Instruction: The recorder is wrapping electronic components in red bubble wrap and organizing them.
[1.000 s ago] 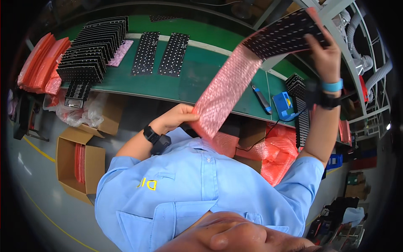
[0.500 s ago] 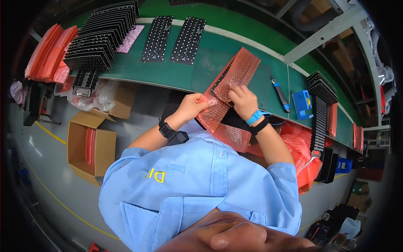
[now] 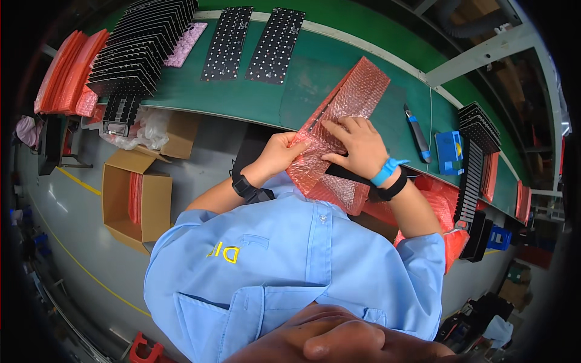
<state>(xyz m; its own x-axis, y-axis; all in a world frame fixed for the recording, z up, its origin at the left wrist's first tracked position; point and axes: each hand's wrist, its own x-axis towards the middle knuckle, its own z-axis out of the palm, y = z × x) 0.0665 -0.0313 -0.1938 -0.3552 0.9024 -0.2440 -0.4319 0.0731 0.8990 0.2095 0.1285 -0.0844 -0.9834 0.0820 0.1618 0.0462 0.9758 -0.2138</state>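
A red bubble-wrap sheet (image 3: 358, 91), folded lengthwise, slants across the front edge of the bench. Between its layers shows the dark edge of a thin board; most of that board is hidden. My left hand (image 3: 281, 152) pinches the wrap near the bench edge, thumb on top. My right hand (image 3: 362, 145) lies on the wrap with its fingers spread and thumb apart. A loose end of the wrap (image 3: 342, 193) hangs toward my shirt. Farther back on the bench lie two black circuit boards (image 3: 227, 45) (image 3: 277, 47) dotted with white.
Racked black boards (image 3: 130, 54) and red bubble-wrap packs (image 3: 63, 75) stand at the left. To the right are a utility knife (image 3: 417, 133), a blue tape dispenser (image 3: 448, 152) and another rack of boards (image 3: 479, 128). An open carton (image 3: 154, 206) sits below the bench, left.
My right hand has gone from bent fingers gripping the wrap to spread fingers lying on it. The wrap now covers more of the board. My left hand keeps its pinch.
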